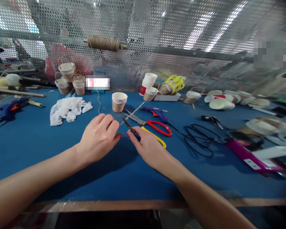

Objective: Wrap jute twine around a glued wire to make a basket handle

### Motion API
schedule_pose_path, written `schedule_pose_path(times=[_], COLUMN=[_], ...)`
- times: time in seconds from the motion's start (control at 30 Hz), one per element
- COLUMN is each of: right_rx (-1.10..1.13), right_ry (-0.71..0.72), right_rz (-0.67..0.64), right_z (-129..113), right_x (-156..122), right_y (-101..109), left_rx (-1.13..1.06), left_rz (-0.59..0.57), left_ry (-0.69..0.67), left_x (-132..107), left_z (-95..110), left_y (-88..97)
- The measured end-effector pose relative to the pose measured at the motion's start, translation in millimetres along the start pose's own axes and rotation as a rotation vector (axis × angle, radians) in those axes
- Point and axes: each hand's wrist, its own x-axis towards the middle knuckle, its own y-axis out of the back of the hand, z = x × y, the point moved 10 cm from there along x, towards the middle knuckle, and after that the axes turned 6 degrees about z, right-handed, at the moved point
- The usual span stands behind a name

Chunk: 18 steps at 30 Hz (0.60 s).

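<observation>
My right hand (pixel 149 146) is wrapped round a pair of dark-jawed pliers (pixel 129 124) with a blue handle, pointing up and left. My left hand (pixel 100 136) is beside their tip, its fingers curled and its thumb stretched toward the pliers. What it holds, if anything, is hidden. A thin twisted whitish strand (pixel 135 110) runs up and right from near the plier tip. Just beyond stands a small paper cup (pixel 118 106) with a brown-wrapped body and white fabric rim. Scissors (pixel 157 125) with red and yellow handles lie open by my right hand.
A blue glue gun (pixel 157 114) with its cable lies right of the scissors; another glue gun (pixel 10 109) is far left. White cloth (pixel 66 109) lies at left, handled cups (pixel 68 71) behind it. A purple power strip (pixel 250 157) sits right. A twine roll (pixel 103 43) hangs on the mesh.
</observation>
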Motion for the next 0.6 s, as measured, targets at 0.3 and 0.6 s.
schedule_pose_path(times=[0.3, 0.6], right_rx=[-0.034, 0.046], right_ry=[0.027, 0.076], right_rz=[-0.021, -0.076], right_z=[-4.1, -12.0], right_x=[0.5, -1.9], right_y=[-3.9, -0.3], left_rx=[-0.660, -1.541], left_rz=[-0.412, -0.680], left_ry=[0.514, 0.953], left_x=[-13.5, -42.9], left_z=[-43.2, -31.7], left_y=[-45.8, -85.2])
